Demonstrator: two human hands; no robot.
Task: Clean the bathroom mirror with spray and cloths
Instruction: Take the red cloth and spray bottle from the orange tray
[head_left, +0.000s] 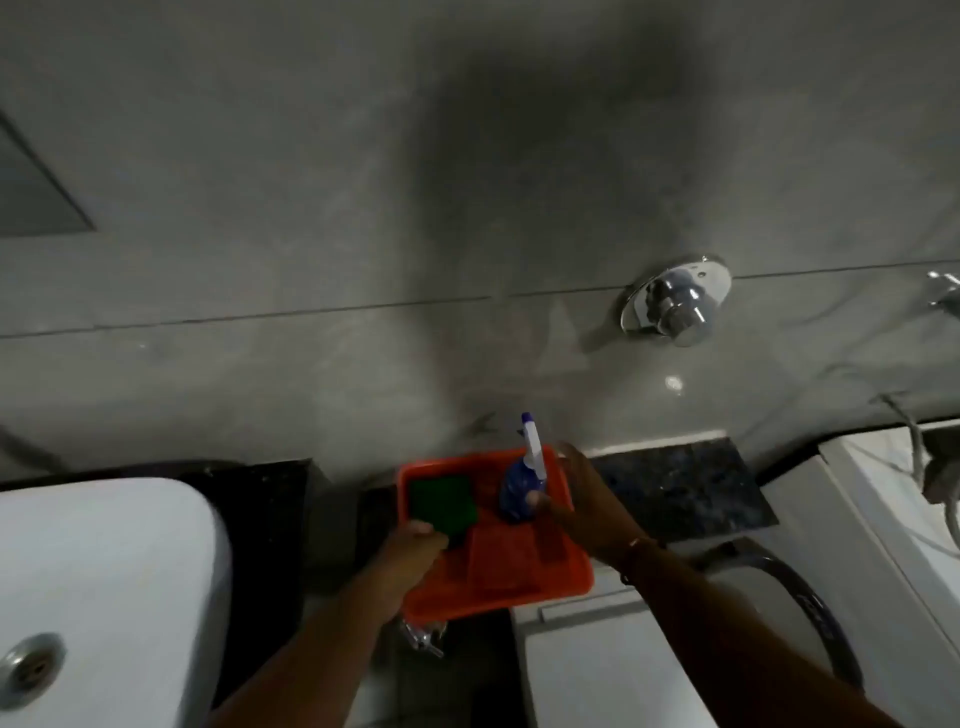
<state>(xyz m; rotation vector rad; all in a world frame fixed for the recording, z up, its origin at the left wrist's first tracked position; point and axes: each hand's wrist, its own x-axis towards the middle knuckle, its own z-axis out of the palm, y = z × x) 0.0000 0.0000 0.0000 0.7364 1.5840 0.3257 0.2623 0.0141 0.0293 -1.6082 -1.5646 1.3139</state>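
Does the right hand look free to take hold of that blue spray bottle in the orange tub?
Probably yes: the right hand is already at the blue spray bottle, with nothing between them.

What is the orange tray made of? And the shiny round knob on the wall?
The orange tray looks like plastic: bright even colour, moulded rim, a dull sheen. The round knob looks like polished chrome-plated metal, since it mirrors the light, though the picture is too blurry to be sure.

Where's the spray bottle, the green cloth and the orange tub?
spray bottle (514, 491): head view, on its blue body.
green cloth (441, 501): head view, on its middle.
orange tub (566, 584): head view, on its near right rim.
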